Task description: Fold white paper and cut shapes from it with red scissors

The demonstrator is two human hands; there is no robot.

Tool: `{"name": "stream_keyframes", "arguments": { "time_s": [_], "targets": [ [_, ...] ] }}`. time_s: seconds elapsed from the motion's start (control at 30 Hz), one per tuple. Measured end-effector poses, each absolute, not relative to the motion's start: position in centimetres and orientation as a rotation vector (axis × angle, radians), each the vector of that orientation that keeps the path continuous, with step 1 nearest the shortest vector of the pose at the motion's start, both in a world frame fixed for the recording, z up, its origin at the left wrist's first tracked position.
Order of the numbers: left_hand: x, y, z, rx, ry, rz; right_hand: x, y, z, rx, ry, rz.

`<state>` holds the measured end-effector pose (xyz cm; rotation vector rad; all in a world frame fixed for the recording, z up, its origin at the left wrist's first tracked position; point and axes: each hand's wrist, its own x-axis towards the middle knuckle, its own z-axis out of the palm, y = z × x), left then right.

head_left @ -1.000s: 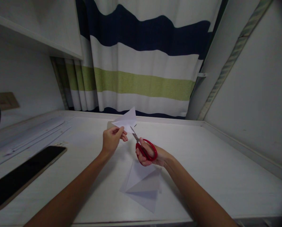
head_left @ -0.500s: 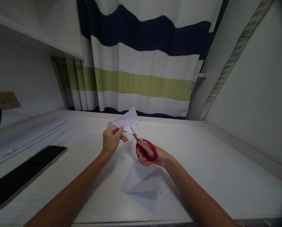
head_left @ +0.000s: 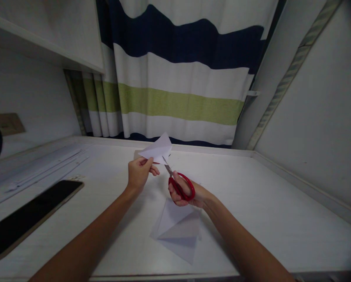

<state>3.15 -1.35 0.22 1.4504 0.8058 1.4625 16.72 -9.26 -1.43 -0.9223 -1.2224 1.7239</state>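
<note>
Head camera showed the left hand [head_left: 138, 173] pinching a folded white paper [head_left: 158, 149] above the far middle of the desk [head_left: 266, 211]. The right hand [head_left: 187, 194] gripped red scissors [head_left: 180, 184], blade tips at the paper's lower edge. Paper scraps [head_left: 178, 231] lay nearer; a phone [head_left: 28, 219] lay left.

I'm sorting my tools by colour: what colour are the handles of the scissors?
Red. The scissors show clearly in the head view, held in the right hand.
</note>
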Motion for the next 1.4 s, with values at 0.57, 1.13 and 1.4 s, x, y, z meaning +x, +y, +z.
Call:
{"name": "stream_keyframes", "arguments": {
  "time_s": [0.57,1.13,1.4],
  "targets": [
    [3.1,-1.4,0.4,1.454,0.815,1.448,16.5,-9.3,-1.3,-0.959,-1.2,1.694],
    [3.0,-1.1,0.4,1.416,0.809,1.458,16.7,-9.4,-1.7,-0.994,-1.259,1.635],
    [2.0,0.5,0.2,1.404,0.868,1.562,17.8,-9.5,-0.6,-1.109,-1.435,1.427]
  ]
}}
